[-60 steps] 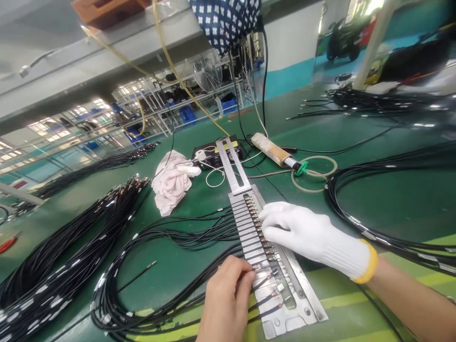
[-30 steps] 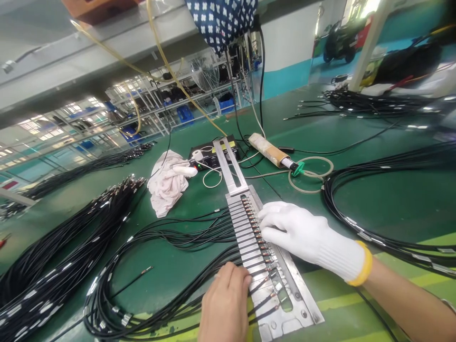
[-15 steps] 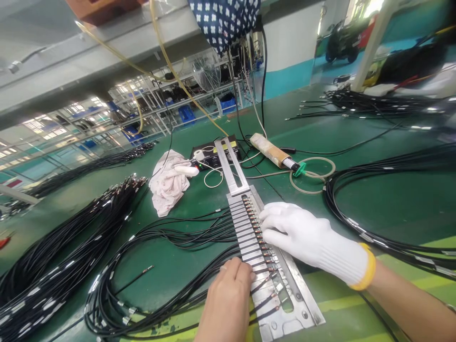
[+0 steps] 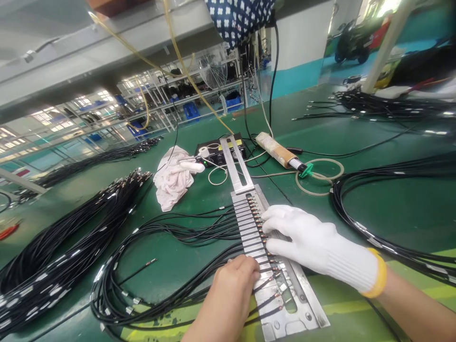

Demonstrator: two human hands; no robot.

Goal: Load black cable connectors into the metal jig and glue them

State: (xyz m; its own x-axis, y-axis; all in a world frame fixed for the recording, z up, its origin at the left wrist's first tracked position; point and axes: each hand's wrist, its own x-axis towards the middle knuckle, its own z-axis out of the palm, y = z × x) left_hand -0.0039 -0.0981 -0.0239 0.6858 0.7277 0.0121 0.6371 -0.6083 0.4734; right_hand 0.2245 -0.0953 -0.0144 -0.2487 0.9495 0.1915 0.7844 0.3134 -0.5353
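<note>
- Head view, starting far left: big bundles of black cables point(image 4: 60, 237) are lying across the green bench point(image 4: 392, 209), well apart from the hands, so nothing there is getting in the way.
- Moving in, a looped bunch of cable leads point(image 4: 171, 237) is fanning out toward the metal jig point(image 4: 285, 313), each lead running into its own slot on the jig's left side.
- Left hand point(image 4: 228, 294) is bare, fingers curled and pressing down on a lead right at the jig's left edge; I can't tell if it's actually pinching that lead or just pinning it.
- Right hand point(image 4: 313, 242), in a white glove, is lying flat with fingers spread over the row of copper tips point(image 4: 256, 209) in the middle of the jig.
- My take on doing this well: keeping the gloved fingers light so seated tips aren't popping out, feeding one lead per slot, and keeping the leads from crossing.
- Further back, a pinkish rag point(image 4: 174, 178), a black control box point(image 4: 217, 152) and a taped tool handle point(image 4: 278, 152) are sitting past the jig.
</note>
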